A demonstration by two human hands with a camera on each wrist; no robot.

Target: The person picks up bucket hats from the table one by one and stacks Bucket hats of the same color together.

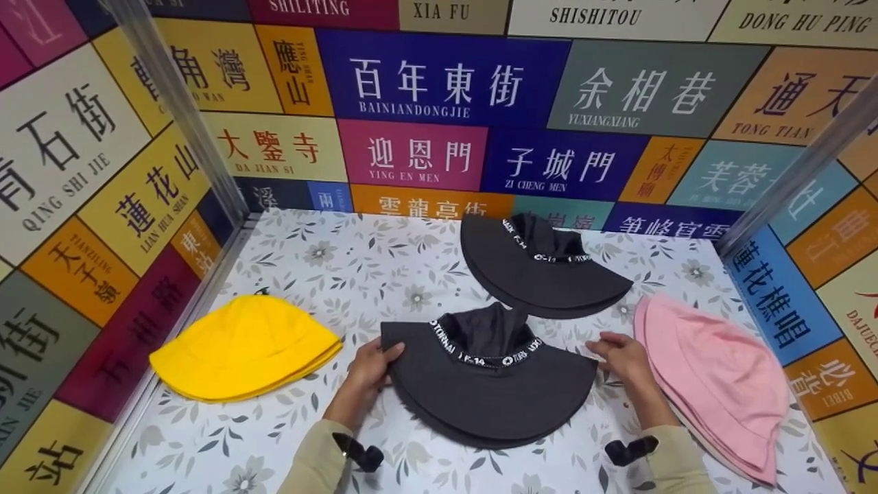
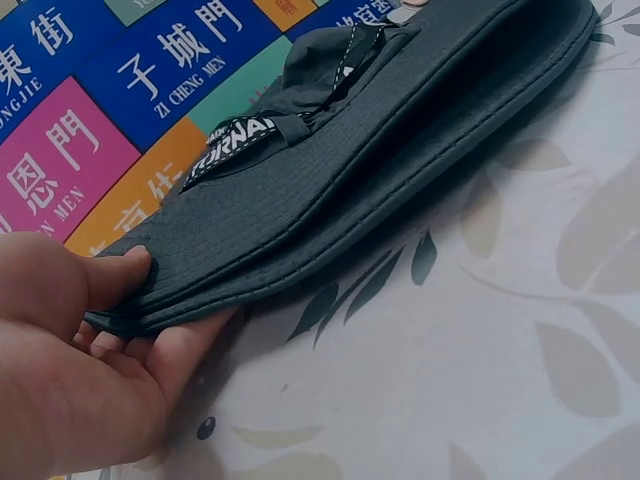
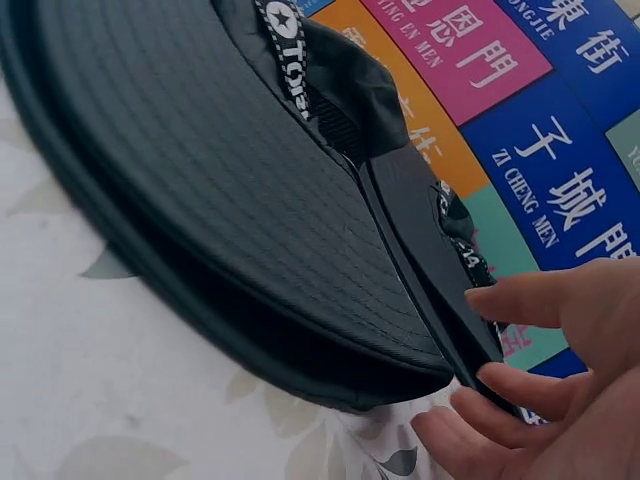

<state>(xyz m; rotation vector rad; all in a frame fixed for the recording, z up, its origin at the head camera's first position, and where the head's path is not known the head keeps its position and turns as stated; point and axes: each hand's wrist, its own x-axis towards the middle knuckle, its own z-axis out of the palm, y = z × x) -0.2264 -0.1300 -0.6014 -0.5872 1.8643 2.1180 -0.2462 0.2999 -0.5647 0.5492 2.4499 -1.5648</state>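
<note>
A dark grey bucket hat [image 1: 490, 405], folded flat with a white-lettered band inside, lies at the front middle of the table. My left hand [image 1: 370, 367] pinches the left corner of its brim, thumb on top and fingers underneath, as the left wrist view shows with the hand [image 2: 90, 370] at the brim's end. My right hand [image 1: 625, 360] is beside the hat's right corner, fingers spread and holding nothing. In the right wrist view a small gap separates the right hand [image 3: 560, 370] from the near brim [image 3: 330, 330]. A second dark hat [image 1: 542, 288] lies behind.
A yellow bucket hat [image 1: 243, 350] lies folded on the left, a pink one [image 1: 717, 384] on the right. The table [image 1: 302, 439] has a leaf-patterned white cover. Panels with printed place names [image 1: 439, 75] stand at the back and both sides.
</note>
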